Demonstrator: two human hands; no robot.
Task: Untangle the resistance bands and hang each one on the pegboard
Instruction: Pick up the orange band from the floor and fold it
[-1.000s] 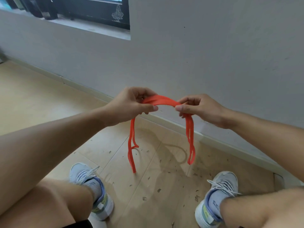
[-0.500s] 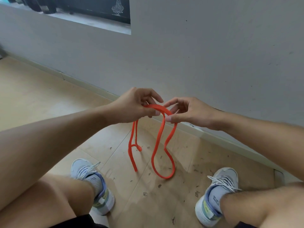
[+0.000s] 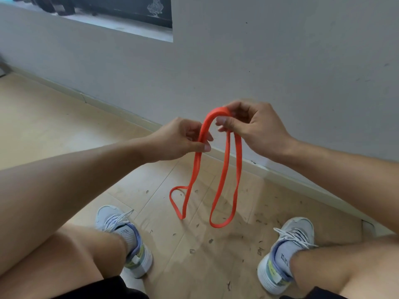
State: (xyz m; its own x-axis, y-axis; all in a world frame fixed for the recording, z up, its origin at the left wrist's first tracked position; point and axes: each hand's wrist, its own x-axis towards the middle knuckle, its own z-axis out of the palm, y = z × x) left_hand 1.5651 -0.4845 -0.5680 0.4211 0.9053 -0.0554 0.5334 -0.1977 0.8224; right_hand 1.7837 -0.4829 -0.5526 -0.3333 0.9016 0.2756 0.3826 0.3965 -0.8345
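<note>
The right hand (image 3: 257, 128) pinches the top bend of the orange resistance band (image 3: 226, 173) between thumb and fingers. The left hand (image 3: 181, 140), at 8 o'clock from it and slightly lower, pinches the strand that comes down from this bend. Holding it high probably lets the loops hang free, so the crossings can be read. A long loop drops toward 6 o'clock; a smaller loop curls out at 7 o'clock, above the wooden floor (image 3: 64, 126) between the two shoes (image 3: 123, 236). No pegboard is visible here.

Small print on both sock (image 3: 285, 256) cuffs, too blurred to read; no other text
</note>
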